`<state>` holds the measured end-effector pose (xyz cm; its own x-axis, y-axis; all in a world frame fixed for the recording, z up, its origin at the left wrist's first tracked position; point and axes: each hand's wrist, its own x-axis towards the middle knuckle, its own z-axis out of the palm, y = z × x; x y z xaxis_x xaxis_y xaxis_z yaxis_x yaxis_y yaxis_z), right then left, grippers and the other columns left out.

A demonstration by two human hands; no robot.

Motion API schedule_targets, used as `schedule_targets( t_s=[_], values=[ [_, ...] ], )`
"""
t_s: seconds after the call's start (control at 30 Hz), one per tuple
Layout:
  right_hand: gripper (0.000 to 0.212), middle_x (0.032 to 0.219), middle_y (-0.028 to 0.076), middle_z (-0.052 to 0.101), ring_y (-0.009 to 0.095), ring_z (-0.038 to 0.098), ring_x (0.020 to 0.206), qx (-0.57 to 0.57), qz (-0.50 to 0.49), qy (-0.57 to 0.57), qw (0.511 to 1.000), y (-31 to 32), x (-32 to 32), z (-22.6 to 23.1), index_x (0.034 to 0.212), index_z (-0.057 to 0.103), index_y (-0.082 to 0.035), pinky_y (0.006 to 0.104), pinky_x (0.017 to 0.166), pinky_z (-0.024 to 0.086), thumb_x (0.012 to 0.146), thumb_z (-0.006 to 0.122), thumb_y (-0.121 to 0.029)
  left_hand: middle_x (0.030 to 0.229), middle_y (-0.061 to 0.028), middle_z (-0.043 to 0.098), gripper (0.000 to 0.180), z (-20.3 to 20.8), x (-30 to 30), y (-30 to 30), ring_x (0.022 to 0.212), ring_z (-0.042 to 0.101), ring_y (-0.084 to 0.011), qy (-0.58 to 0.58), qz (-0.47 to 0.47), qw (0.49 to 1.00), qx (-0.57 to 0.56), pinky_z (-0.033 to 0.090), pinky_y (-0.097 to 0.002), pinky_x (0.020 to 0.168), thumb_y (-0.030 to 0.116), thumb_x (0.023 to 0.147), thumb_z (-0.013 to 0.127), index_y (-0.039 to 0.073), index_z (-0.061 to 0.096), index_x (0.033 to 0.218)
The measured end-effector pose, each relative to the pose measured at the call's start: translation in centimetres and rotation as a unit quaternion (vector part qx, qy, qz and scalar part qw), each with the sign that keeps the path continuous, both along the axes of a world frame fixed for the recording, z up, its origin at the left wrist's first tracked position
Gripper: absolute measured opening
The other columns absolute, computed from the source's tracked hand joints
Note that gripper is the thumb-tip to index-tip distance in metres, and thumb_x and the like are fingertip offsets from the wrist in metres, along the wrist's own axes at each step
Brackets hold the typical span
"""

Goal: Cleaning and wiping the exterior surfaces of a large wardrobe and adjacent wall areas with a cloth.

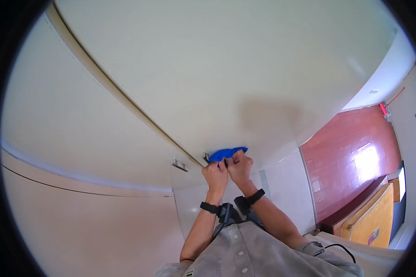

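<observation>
Close in front of a large pale door (pixel 171 83), I hold a bright blue cloth (pixel 225 153) in both hands. My left hand (pixel 216 174) is closed, its fingers pinched at the cloth's near edge. Beside it, almost touching, my right hand (pixel 240 168) is closed too and grips the cloth's right part. The cloth looks bunched, and my fingers hide its lower edge. Just left of it a small metal handle (pixel 205 157) sits on the door. Black straps with dark devices circle both wrists.
A second pale door (pixel 88 111) with its own metal handle (pixel 179 165) lies to the left, past a narrow seam. On the right are a reddish tiled floor (pixel 337 161), a yellow padded slab (pixel 367 214) and a red object (pixel 383 109) by the wall.
</observation>
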<state>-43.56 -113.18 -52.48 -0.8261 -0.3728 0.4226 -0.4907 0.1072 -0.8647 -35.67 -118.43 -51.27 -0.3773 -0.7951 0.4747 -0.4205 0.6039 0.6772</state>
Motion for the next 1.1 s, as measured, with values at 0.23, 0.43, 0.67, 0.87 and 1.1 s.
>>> schedule_targets(
  t_s=[0.23,0.43,0.67,0.87,1.1],
  values=[
    [0.017,0.060,0.011,0.061,0.025,0.062,0.051,-0.091,0.005,0.036,0.995,-0.5,-0.1,9.7,0.075,0.057,-0.005,0.0360,0.051,0.049,0.076,0.074,-0.001,0.053,-0.0203,0.053,0.034,8.9,-0.7,0.2,0.042,0.050,-0.0301,0.082,0.017,0.996,-0.003,0.038,-0.0403,0.046,0.016,0.093,0.068,-0.004,0.065,0.066],
    [0.019,0.060,0.011,0.061,0.023,0.061,0.050,-0.066,0.019,0.007,0.998,-0.5,-0.4,4.7,0.074,0.055,-0.004,0.0359,0.050,0.048,0.076,0.074,-0.001,0.054,-0.0203,0.055,0.033,3.5,-0.9,-0.4,0.043,0.051,-0.0307,0.113,0.015,0.993,-0.033,0.039,-0.0401,0.046,0.015,0.092,0.069,-0.004,0.065,0.066],
    [0.017,0.061,0.011,0.062,0.017,0.059,0.050,0.037,0.029,0.006,0.999,-0.1,-0.6,-5.5,0.072,0.056,-0.003,0.0312,0.049,0.045,0.077,0.072,0.000,0.058,-0.0243,0.058,0.039,-5.6,-0.7,0.3,0.052,0.058,-0.0411,-0.035,0.040,0.995,0.086,0.042,-0.0504,0.055,0.020,0.093,0.066,-0.004,0.063,0.062],
    [0.014,0.065,0.011,0.065,0.017,0.065,0.055,-0.015,0.031,0.013,0.999,0.1,-1.0,4.6,0.073,0.058,-0.001,0.0310,0.054,0.051,0.078,0.071,0.003,0.053,-0.0209,0.054,0.039,4.4,-1.1,0.8,0.046,0.049,-0.0320,0.043,0.040,0.997,0.046,0.038,-0.0451,0.050,0.021,0.095,0.066,-0.004,0.064,0.066],
    [0.019,0.061,0.012,0.061,0.024,0.063,0.053,-0.107,0.034,0.052,0.992,-0.7,-1.4,7.6,0.072,0.055,-0.003,0.0339,0.051,0.049,0.075,0.073,0.003,0.050,-0.0156,0.052,0.038,7.2,-1.8,0.3,0.045,0.041,-0.0185,0.117,0.029,0.991,0.066,0.036,-0.0384,0.047,0.019,0.098,0.064,-0.006,0.064,0.070]
  ],
)
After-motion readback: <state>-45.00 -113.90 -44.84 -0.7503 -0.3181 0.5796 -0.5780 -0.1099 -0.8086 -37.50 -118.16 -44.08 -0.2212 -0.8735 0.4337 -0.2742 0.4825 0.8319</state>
